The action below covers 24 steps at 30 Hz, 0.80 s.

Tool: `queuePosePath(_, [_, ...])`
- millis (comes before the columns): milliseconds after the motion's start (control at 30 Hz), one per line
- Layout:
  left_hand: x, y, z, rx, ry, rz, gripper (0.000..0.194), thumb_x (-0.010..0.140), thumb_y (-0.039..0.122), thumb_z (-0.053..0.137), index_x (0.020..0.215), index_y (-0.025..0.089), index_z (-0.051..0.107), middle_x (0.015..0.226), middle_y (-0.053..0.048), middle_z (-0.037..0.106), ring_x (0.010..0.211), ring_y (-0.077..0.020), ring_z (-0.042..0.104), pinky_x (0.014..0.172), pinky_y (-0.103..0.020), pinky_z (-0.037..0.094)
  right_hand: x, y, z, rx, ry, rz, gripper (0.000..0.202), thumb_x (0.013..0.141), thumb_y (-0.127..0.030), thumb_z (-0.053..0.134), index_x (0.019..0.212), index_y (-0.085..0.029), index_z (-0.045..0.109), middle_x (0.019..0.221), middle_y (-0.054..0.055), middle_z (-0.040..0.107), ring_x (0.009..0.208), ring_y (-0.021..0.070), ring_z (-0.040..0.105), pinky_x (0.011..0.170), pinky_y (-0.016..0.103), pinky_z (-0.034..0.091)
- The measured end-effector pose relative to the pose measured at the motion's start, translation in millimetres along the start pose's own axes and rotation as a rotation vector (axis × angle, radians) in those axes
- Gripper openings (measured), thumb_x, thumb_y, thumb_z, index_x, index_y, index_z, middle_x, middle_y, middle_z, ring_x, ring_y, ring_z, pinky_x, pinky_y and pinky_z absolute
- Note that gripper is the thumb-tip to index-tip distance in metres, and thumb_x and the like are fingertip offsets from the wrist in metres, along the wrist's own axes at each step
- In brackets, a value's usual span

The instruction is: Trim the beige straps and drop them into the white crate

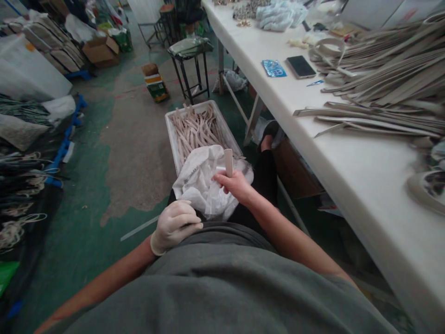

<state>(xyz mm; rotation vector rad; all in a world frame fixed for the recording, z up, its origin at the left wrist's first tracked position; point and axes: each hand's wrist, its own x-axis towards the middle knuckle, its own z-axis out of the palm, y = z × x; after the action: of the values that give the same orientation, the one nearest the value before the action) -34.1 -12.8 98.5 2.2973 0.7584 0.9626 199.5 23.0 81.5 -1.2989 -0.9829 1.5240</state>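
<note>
My left hand point(176, 226), in a white glove, is closed with its fingers curled by my waist; its palm is hidden. A pale straight strip point(139, 228) runs out to the left from behind it, and I cannot tell if the fingers hold it. My bare right hand point(236, 184) grips a flat beige strap point(228, 162), whose rounded end sticks up from the fist. Beneath that hand a crumpled white cloth or bag point(198, 178) covers my lap. Just beyond stands a white plastic crate point(170, 132) full of loose beige straps point(198, 127).
At right, a long white table point(264, 88) bears a pile of beige straps point(392, 74), a phone point(301, 67), a blue packet point(274, 68) and pale gloves point(281, 16). Ahead are a stool point(191, 48) and a small carton point(155, 84). Blue pallets point(66, 144) line the left.
</note>
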Motion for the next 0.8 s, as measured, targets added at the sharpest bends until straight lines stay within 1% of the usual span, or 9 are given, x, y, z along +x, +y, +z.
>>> queuePosePath(33, [0,-2,0.5,-0.063,0.012,-0.136,0.008,0.08,0.03,0.074,0.086,0.025,0.071,0.079,-0.002,0.073,0.077,-0.0172,0.067,0.087,-0.035,0.053,0,-4,-5,-0.065,0.006,-0.032,0.022,0.072,-0.038,0.066,0.069,-0.016,0.065,0.051,-0.005,0.051,0.045,0.008,0.041,0.04,0.019,0.03])
queuePosePath(100, [9,-8,4.1,-0.24,-0.002,-0.437,0.025,0.081,0.044,0.07,0.092,0.022,0.072,0.089,-0.006,0.074,0.086,-0.0211,0.068,0.086,-0.035,0.053,-1,-9,-9,-0.191,-0.026,-0.08,0.021,0.075,-0.036,0.063,0.069,-0.016,0.065,0.051,-0.005,0.051,0.045,0.0078,0.041,0.042,0.02,0.03])
queuePosePath(167, [24,-15,13.1,-0.452,-0.091,-0.682,0.043,0.08,0.056,0.066,0.097,0.017,0.072,0.096,-0.009,0.073,0.091,-0.0233,0.067,0.086,-0.035,0.052,-4,-10,-7,-0.314,-0.071,-0.127,0.02,0.079,-0.033,0.062,0.069,-0.016,0.066,0.052,-0.005,0.054,0.047,0.008,0.044,0.047,0.021,0.032])
queuePosePath(267, [48,-25,34.1,-0.655,-0.204,-0.859,0.047,0.071,0.057,0.074,0.09,0.014,0.074,0.087,-0.007,0.073,0.085,-0.0212,0.065,0.084,-0.033,0.05,-7,-11,-2,-0.474,-0.105,-0.202,0.018,0.081,-0.027,0.062,0.07,-0.015,0.068,0.055,-0.004,0.057,0.054,0.0091,0.049,0.054,0.021,0.034])
queuePosePath(367, [59,-29,51.1,-0.692,-0.209,-0.912,0.039,0.064,0.046,0.082,0.086,0.014,0.075,0.079,-0.003,0.071,0.078,-0.0176,0.062,0.081,-0.031,0.048,-8,-11,-5,-0.586,-0.102,-0.247,0.017,0.082,-0.024,0.062,0.068,-0.015,0.068,0.056,-0.004,0.057,0.055,0.0083,0.047,0.055,0.021,0.031])
queuePosePath(433, [60,-28,55.2,-0.705,-0.221,-0.911,0.034,0.064,0.042,0.082,0.084,0.015,0.076,0.078,-0.002,0.071,0.077,-0.0164,0.061,0.079,-0.029,0.047,-7,-10,-10,-0.601,-0.108,-0.231,0.019,0.083,-0.023,0.062,0.066,-0.015,0.067,0.055,-0.004,0.058,0.054,0.0084,0.048,0.055,0.021,0.032])
queuePosePath(533, [56,-27,52.9,-0.719,-0.288,-0.911,0.027,0.066,0.038,0.08,0.081,0.016,0.077,0.078,-0.003,0.071,0.075,-0.0153,0.061,0.076,-0.028,0.047,-5,-6,-18,-0.572,-0.1,-0.187,0.02,0.083,-0.024,0.062,0.065,-0.015,0.065,0.055,-0.003,0.06,0.054,0.0095,0.052,0.055,0.021,0.033])
queuePosePath(633, [52,-27,49.2,-0.736,-0.372,-0.935,0.026,0.064,0.036,0.08,0.08,0.016,0.077,0.076,-0.004,0.071,0.07,-0.015,0.061,0.069,-0.027,0.048,-3,-2,-22,-0.567,-0.073,-0.201,0.019,0.082,-0.027,0.064,0.066,-0.016,0.066,0.055,-0.004,0.06,0.053,0.0095,0.051,0.055,0.022,0.033])
queuePosePath(800, [51,-25,48.3,-0.729,-0.431,-0.935,0.022,0.064,0.033,0.079,0.075,0.016,0.076,0.072,-0.003,0.07,0.066,-0.0141,0.06,0.064,-0.025,0.046,-2,-3,-23,-0.607,-0.087,-0.228,0.018,0.082,-0.028,0.065,0.068,-0.016,0.067,0.055,-0.004,0.06,0.052,0.009,0.05,0.055,0.022,0.032])
